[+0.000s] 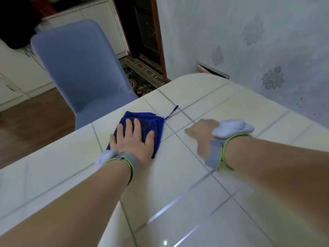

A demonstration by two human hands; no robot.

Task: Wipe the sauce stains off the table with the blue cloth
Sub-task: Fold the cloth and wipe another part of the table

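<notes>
Cloth (142, 120): deep blue, under left hand (132, 139); thin cord beyond fingers, same blue.
Table (178, 184): glossy cream-white tiles, grey grout grid, under both hands.
Wristbands (216, 154): grey, lime-green edging; white pod (231, 128) on each.
Chair (80, 68): pale blue, beyond left hand.
Floor (35, 118): brown wood, left of left hand.
Rug (142, 75): black, beige ornamental border, beyond cloth.
Wall (231, 24): mottled pale grey-blue, darker grey floral motifs, beyond right hand (203, 134).
Door frame (160, 41): reddish-brown.
Cabinets (99, 13): cream.
</notes>
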